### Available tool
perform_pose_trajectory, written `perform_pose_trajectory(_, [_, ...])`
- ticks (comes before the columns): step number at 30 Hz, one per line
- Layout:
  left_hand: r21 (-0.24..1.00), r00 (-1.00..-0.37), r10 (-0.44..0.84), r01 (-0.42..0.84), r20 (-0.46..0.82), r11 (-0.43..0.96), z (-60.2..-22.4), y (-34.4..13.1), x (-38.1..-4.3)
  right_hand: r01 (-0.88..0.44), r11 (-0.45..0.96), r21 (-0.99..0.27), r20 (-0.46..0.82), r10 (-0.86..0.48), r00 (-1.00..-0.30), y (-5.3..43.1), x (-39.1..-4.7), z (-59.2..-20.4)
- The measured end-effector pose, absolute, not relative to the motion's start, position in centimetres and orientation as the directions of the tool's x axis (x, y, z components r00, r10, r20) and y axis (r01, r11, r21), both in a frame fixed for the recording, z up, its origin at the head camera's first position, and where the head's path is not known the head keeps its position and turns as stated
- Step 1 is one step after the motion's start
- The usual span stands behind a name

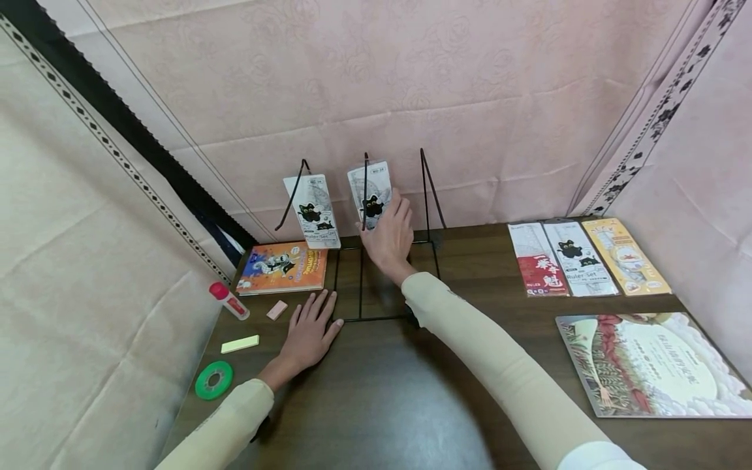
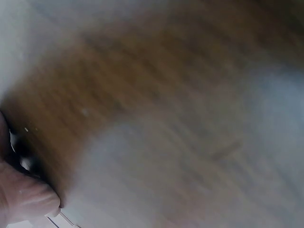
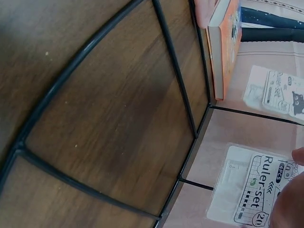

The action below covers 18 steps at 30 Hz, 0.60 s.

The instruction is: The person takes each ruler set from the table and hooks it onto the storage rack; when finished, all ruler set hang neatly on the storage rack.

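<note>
My right hand [image 1: 389, 235] pinches a ruler set packet [image 1: 376, 176] at the middle prong of a black wire rack [image 1: 376, 319]. In the right wrist view, the packet [image 3: 237, 185] sits beside the thumb, its print turned sideways. A second ruler set packet [image 1: 317, 196] hangs at the left prong, while the right prong [image 1: 425, 189] stands bare. My left hand [image 1: 307, 336] rests on the wooden table with fingers spread, near the rack's front left corner. The left wrist view is mostly blurred tabletop, with part of the left hand [image 2: 28, 194] at its edge.
An orange book [image 1: 282, 267] lies left of the rack. Near the left edge are a glue stick [image 1: 230, 301], pink eraser [image 1: 277, 310], pale yellow strip [image 1: 239, 344] and green tape roll [image 1: 214, 380]. Three flat packets [image 1: 580, 258] and a placemat-like board [image 1: 658, 365] lie right.
</note>
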<state>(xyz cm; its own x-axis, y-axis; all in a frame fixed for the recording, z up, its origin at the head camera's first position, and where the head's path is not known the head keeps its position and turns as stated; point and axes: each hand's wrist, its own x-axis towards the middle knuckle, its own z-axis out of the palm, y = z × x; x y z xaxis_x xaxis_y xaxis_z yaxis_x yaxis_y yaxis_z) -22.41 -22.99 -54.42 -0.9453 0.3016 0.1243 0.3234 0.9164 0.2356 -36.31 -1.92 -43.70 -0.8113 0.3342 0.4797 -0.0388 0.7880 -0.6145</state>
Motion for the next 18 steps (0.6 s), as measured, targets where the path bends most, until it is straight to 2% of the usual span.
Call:
perform_pose_trajectory(6, [0.235,-0.941,0.305,0.333,0.148,0.913,-54.14,-22.9,-22.26,-0.037,0.783,-0.621,0.472,0.336,-0.815,-1.88,-36.22,-43.66])
perform_pose_trajectory(18, [0.243,-0.944,0.311,0.329,0.112,0.912,-54.56,-23.04,-22.57,-0.05,0.803,-0.594,0.476,0.301,-0.826,-1.23,-35.87,-44.27])
